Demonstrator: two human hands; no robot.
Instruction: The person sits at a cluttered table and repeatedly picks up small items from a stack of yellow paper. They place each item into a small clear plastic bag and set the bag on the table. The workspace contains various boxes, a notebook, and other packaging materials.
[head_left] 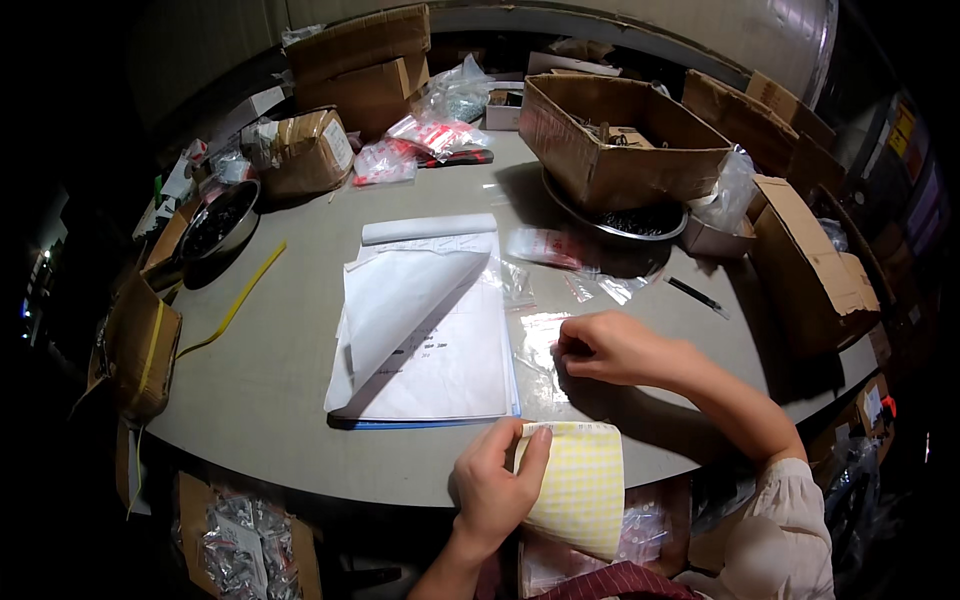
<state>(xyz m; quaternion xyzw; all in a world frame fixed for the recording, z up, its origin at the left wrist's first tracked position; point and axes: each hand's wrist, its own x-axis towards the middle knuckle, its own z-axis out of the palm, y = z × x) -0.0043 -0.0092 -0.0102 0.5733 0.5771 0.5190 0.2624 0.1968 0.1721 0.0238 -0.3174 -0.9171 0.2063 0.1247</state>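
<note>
Left hand [492, 485] grips a pale yellow rectangular sheet of small gridded stickers [580, 485] at the near edge of the grey round table [270, 370], thumb on its face; the sheet's long axis runs toward the person, lower end hanging past the rim. Right hand [605, 347], fingers curled narrow, presses a clear flat plastic bag [540, 345]. Beside it lies a stack of white paper sheets [430, 340], top leaf curled back.

Two hands [495, 490], one yellow sticker sheet [580, 485], one paper stack [430, 330], two metal bowls [220, 225], one pen [697, 296]
</note>
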